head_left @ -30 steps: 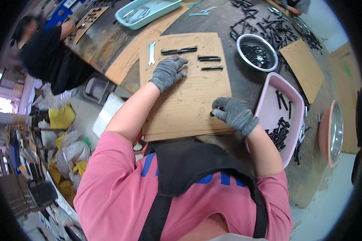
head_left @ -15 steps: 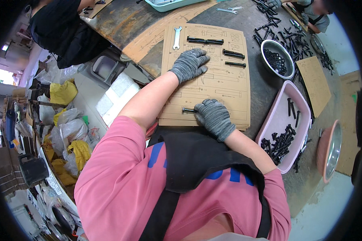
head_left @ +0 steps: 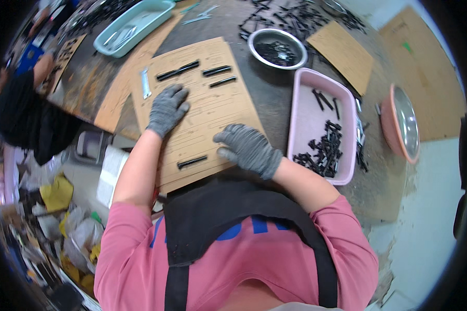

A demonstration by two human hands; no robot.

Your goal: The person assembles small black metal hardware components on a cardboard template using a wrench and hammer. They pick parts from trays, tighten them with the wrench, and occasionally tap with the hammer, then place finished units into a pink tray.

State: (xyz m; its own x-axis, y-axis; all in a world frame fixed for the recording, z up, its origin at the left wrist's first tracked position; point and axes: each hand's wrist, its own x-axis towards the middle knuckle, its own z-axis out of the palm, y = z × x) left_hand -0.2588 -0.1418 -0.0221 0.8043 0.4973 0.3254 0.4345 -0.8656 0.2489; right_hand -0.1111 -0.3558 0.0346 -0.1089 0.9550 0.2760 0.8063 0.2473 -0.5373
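A stack of brown cardboard sheets printed with outlines lies before me. My left hand, in a grey knit glove, rests flat on it with fingers a little apart and nothing held. Over the sheet's right edge hovers my gloved right hand, thumb and fingers apart, holding nothing. A black bolt lies on the near part of the sheet, left of that hand. Farther up lie a long black rod, a shorter black rod, a thin black bolt and a silver open-end wrench.
Right of the cardboard stands a pink tray with black bolts. Beyond it are a metal bowl of small black parts and a cardboard piece. A teal tray sits far left, near another person's arm.
My right hand has let go of the black bolt, leaving it on the cardboard, and moved off to its right. The view has turned to the right; my left hand still rests on the sheet.
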